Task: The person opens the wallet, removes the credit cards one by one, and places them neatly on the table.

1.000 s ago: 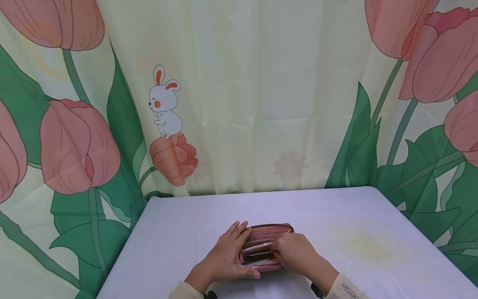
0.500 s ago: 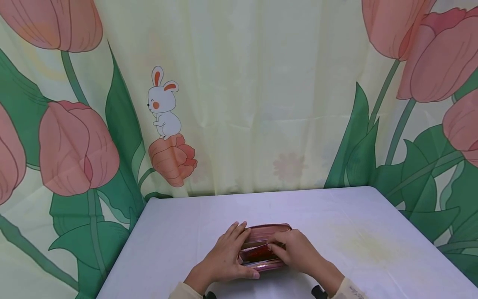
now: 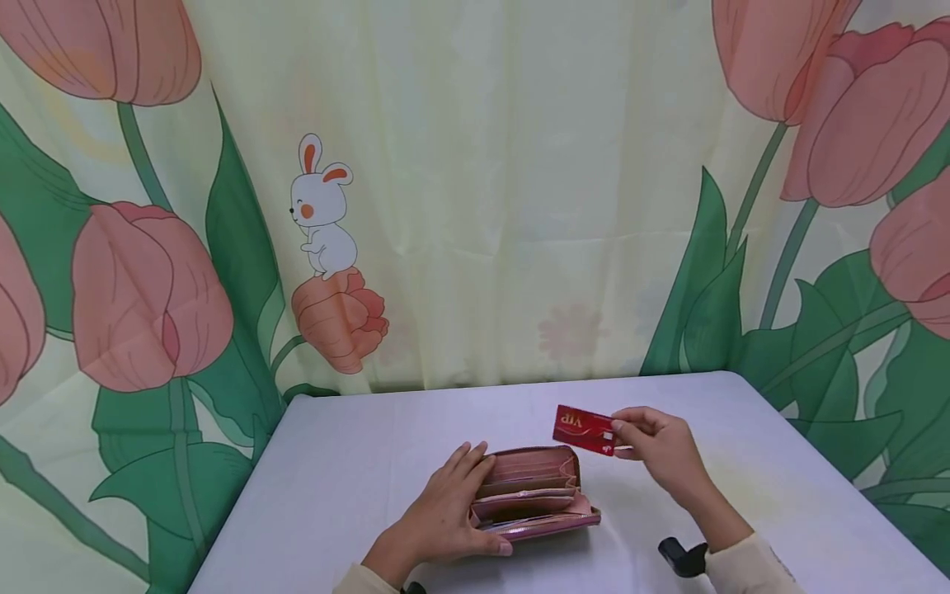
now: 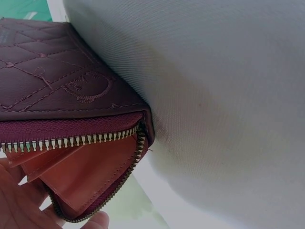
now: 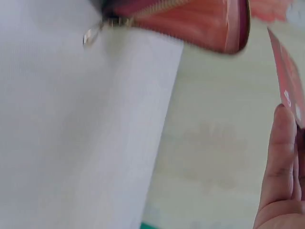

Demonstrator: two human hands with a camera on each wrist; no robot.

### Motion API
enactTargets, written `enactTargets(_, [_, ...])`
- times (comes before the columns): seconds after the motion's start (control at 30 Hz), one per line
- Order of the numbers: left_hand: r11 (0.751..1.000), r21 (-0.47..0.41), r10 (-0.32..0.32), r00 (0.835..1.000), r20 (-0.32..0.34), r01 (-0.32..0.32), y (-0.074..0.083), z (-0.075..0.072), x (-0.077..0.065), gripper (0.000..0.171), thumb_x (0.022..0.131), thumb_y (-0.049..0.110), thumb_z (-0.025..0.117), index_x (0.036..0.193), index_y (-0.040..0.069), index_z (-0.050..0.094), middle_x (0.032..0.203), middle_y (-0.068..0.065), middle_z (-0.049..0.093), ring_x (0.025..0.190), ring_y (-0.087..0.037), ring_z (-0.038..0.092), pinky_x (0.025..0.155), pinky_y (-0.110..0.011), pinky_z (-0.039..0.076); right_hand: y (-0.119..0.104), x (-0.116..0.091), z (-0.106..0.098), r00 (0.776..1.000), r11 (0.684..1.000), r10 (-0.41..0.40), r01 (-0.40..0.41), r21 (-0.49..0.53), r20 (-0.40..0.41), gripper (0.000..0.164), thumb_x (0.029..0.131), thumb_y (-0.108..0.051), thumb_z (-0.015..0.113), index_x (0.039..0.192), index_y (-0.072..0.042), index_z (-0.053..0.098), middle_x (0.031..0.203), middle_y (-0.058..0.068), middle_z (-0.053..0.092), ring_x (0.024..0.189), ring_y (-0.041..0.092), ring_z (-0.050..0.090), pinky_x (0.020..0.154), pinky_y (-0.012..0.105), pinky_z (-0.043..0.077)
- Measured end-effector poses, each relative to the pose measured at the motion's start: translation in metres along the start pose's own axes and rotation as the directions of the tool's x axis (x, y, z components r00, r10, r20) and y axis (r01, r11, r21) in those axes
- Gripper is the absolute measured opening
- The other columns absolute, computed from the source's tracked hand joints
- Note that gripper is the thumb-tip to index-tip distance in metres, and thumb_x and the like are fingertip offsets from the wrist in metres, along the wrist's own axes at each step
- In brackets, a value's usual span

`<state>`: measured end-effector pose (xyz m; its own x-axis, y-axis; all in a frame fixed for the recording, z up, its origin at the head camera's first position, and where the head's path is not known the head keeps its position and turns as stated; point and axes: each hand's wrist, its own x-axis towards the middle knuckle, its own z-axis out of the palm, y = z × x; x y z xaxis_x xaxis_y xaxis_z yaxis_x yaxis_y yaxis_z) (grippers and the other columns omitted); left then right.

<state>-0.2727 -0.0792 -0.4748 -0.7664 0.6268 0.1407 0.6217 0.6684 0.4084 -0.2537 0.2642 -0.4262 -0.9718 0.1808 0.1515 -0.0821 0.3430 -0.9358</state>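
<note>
A pink zip-around wallet (image 3: 530,499) stands unzipped on the table, its card slots and inner pockets showing. My left hand (image 3: 449,511) holds its left end, fingers over the back edge and thumb at the front edge. The left wrist view shows the wallet's dark quilted outside (image 4: 52,71) and brass zip teeth, with part of the left hand (image 4: 21,200) behind. Between thumb and fingers, my right hand (image 3: 664,450) pinches a red VIP card (image 3: 582,429) in the air, behind and right of the wallet. In the right wrist view the card (image 5: 288,78) is seen nearly edge-on.
A white cloth covers the table (image 3: 356,462). Behind it hangs a curtain (image 3: 475,206) printed with tulips and a rabbit. A zip pull (image 5: 90,36) dangles from the wallet's right end. Black wrist cameras (image 3: 683,557) sit by the sleeves.
My right hand has drawn the red card out of the wallet and moved it up and to the right. The left hand stays on the wallet, whose right end now shows.
</note>
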Motion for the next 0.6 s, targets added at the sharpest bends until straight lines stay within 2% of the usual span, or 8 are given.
enactTargets(0.1, [1.0, 0.006, 0.008, 1.0, -0.007, -0.008, -0.001, 0.0, -0.001, 0.116, 0.073, 0.078, 0.075, 0.162, 0.013, 0.037, 0.171, -0.003, 0.027, 0.158, -0.034, 0.021, 0.117, -0.065, 0.032, 0.014, 0.01, -0.019, 0.986, 0.99, 0.138, -0.133, 0.057, -0.098, 0.044, 0.105, -0.025, 0.065, 0.136, 0.006, 0.06, 0.134, 0.029, 0.064, 0.091, 0.013, 0.075, 0.077, 0.031, 0.062])
enactTargets(0.23, [1.0, 0.004, 0.009, 1.0, -0.01, -0.009, -0.002, 0.0, -0.002, 0.117, 0.073, 0.077, 0.076, 0.162, 0.013, 0.037, 0.171, -0.003, 0.027, 0.159, -0.033, 0.02, 0.117, -0.065, 0.032, 0.035, 0.02, -0.032, 0.937, 0.954, 0.288, -0.263, 0.143, -0.199, 0.049, 0.106, -0.028, 0.063, 0.143, 0.004, 0.055, 0.144, 0.03, 0.054, 0.085, 0.004, 0.071, 0.081, 0.033, 0.061])
enactTargets(0.3, [1.0, -0.001, 0.011, 1.0, -0.011, -0.011, -0.002, 0.0, -0.002, 0.116, 0.073, 0.077, 0.076, 0.162, 0.013, 0.037, 0.171, -0.003, 0.027, 0.159, -0.034, 0.02, 0.117, -0.066, 0.032, 0.045, 0.022, -0.035, 0.905, 0.931, 0.352, -0.314, 0.185, -0.238, 0.049, 0.106, -0.026, 0.062, 0.145, 0.003, 0.053, 0.146, 0.029, 0.05, 0.091, 0.01, 0.071, 0.084, 0.034, 0.061])
enactTargets(0.4, [1.0, -0.01, 0.013, 1.0, -0.009, -0.014, -0.002, 0.0, -0.002, 0.116, 0.074, 0.077, 0.076, 0.162, 0.013, 0.037, 0.171, -0.004, 0.027, 0.158, -0.035, 0.02, 0.117, -0.066, 0.031, 0.057, 0.026, -0.035, 0.86, 0.898, 0.431, -0.377, 0.229, -0.273, 0.049, 0.107, -0.024, 0.061, 0.147, 0.002, 0.052, 0.152, 0.029, 0.043, 0.114, 0.028, 0.066, 0.084, 0.034, 0.061])
enactTargets(0.5, [1.0, -0.015, 0.012, 1.0, -0.005, -0.012, -0.002, 0.0, -0.002, 0.116, 0.073, 0.077, 0.076, 0.162, 0.013, 0.037, 0.171, -0.004, 0.027, 0.158, -0.034, 0.02, 0.117, -0.066, 0.031, 0.066, 0.029, -0.034, 0.828, 0.868, 0.485, -0.418, 0.268, -0.28, 0.049, 0.107, -0.021, 0.06, 0.148, 0.003, 0.051, 0.156, 0.03, 0.039, 0.136, 0.042, 0.05, 0.078, 0.029, 0.061])
enactTargets(0.6, [1.0, -0.014, 0.017, 1.0, -0.004, -0.017, -0.001, 0.001, -0.002, 0.116, 0.074, 0.077, 0.076, 0.162, 0.013, 0.037, 0.171, -0.004, 0.027, 0.158, -0.035, 0.021, 0.117, -0.066, 0.031, 0.072, 0.031, -0.032, 0.801, 0.843, 0.525, -0.443, 0.305, -0.288, 0.049, 0.106, -0.019, 0.06, 0.148, 0.004, 0.05, 0.158, 0.031, 0.036, 0.142, 0.045, 0.044, 0.07, 0.025, 0.06])
